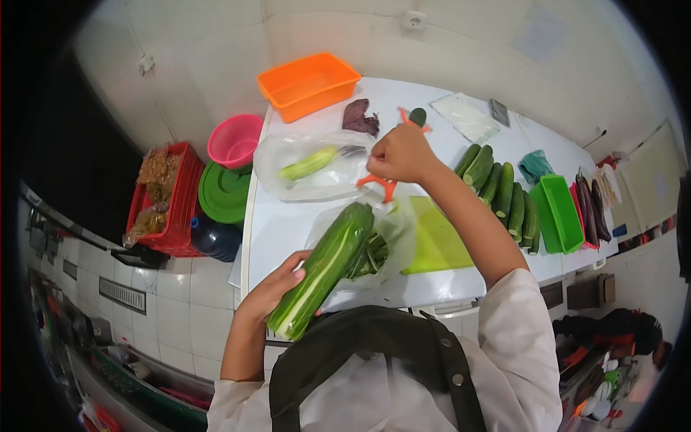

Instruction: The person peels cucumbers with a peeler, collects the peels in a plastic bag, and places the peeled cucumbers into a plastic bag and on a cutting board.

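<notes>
My left hand [277, 286] is wrapped round the lower part of a large green cucumber [324, 266], held tilted, with a pale peeled strip along it. Above its upper end, my right hand [400, 155] is closed in a fist on an orange peeler [381, 184], whose head is apart from the cucumber. Beyond the fist, another orange piece [414, 119] shows beside a dark green vegetable end [417, 115]; how they connect is hidden. Below my right hand, a clear plastic bag [399, 241] holds green peels [371, 258]. Farther back, a peeled pale-green vegetable [309, 164] lies on another plastic bag [277, 186].
Several cucumbers [504, 191] lie right of my forearm, beside a green bin [560, 214] and eggplants [590, 209]. A yellow-green board [439, 241] is under my arm. An orange tub [309, 86] stands at the back left. Beside the table are a pink bucket [236, 140] and red crate [188, 201].
</notes>
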### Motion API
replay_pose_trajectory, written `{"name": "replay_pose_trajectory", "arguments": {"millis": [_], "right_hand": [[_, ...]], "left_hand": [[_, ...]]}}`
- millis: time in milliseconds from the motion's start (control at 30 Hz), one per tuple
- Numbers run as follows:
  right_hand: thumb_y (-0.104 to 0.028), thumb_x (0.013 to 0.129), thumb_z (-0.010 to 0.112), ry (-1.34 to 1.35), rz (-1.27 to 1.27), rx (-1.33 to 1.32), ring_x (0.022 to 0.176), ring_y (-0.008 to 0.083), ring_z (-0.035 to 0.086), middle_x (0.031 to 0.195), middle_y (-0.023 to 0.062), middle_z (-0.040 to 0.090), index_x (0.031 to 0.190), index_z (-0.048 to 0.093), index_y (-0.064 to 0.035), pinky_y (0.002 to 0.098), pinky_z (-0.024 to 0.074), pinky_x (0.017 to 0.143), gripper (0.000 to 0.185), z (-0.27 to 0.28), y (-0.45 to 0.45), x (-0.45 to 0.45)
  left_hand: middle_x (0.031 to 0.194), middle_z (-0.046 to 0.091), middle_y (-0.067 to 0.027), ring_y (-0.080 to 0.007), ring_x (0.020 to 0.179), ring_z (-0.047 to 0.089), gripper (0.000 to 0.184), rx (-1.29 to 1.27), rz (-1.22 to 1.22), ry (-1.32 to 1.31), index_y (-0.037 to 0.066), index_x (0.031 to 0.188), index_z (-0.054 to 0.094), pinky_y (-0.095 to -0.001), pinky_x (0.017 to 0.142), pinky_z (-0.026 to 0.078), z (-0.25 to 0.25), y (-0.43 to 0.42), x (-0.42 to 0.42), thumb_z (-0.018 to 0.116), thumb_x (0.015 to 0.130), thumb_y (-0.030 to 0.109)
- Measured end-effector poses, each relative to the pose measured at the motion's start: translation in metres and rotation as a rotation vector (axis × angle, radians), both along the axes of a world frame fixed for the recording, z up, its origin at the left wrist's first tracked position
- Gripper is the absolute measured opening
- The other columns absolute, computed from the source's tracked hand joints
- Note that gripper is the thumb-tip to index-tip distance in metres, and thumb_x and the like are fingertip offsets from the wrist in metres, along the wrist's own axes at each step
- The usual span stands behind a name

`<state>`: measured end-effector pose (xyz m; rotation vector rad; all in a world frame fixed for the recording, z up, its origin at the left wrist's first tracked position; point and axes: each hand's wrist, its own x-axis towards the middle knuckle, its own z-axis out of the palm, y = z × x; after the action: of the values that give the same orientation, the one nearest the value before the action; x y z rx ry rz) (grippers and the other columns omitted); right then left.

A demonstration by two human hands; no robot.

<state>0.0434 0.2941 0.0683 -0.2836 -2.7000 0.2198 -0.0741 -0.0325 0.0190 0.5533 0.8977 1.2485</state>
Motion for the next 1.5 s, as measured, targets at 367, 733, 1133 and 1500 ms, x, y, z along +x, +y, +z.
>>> {"name": "replay_pose_trajectory", "arguments": {"millis": [367, 733, 1133, 1500], "right_hand": [[-0.036, 0.080, 0.071, 0.052, -0.011, -1.063, 0.061, 0.0093, 0.048, 0.068, 0.0027, 0.053, 0.101, 0.065, -0.0059, 0.0275, 0.0395, 0.054, 0.037, 0.007, -0.029, 0.032], [-0.017, 0.075, 0.079, 0.372, -0.144, -1.097, 0.064, 0.0097, 0.057, 0.072, 0.0011, 0.058, 0.106, 0.062, 0.0011, 0.0250, 0.0470, 0.059, 0.040, -0.044, -0.110, 0.010], [0.000, 0.072, 0.062, -0.132, -0.229, -0.369, 0.078, 0.0322, 0.064, 0.079, 0.0137, 0.062, 0.088, 0.064, -0.0045, 0.0405, 0.0482, 0.067, 0.016, -0.090, -0.081, 0.067], [-0.002, 0.064, 0.070, -0.031, 0.011, -0.536, 0.081, 0.0305, 0.062, 0.085, 0.0138, 0.063, 0.090, 0.066, -0.0040, 0.0371, 0.0492, 0.073, 0.026, -0.087, -0.076, 0.074]], "left_hand": [[0.107, 0.058, -0.0283, -0.0304, 0.069, 0.067, 0.067, 0.132, 0.238, -0.058, 0.009, 0.137, 0.028, -0.0337, 0.056, 0.056, -0.018, 0.003, -0.005, 0.060, 0.089, 0.042], [0.113, 0.061, -0.0185, -0.0205, 0.098, 0.064, 0.072, 0.321, 0.510, 0.411, 0.005, 0.141, 0.022, -0.0329, 0.083, 0.051, -0.036, 0.043, 0.018, 0.065, 0.083, 0.007], [0.137, 0.038, -0.0318, -0.0352, 0.102, 0.063, 0.083, 0.367, 0.685, 0.166, 0.010, 0.146, 0.017, -0.0424, 0.077, 0.059, -0.014, 0.011, -0.002, 0.063, 0.080, 0.032], [0.137, 0.041, -0.0249, -0.0355, 0.110, 0.056, 0.083, 0.396, 0.450, -0.064, 0.011, 0.147, 0.019, -0.0459, 0.081, 0.056, -0.018, 0.010, 0.004, 0.060, 0.086, 0.048]]}}
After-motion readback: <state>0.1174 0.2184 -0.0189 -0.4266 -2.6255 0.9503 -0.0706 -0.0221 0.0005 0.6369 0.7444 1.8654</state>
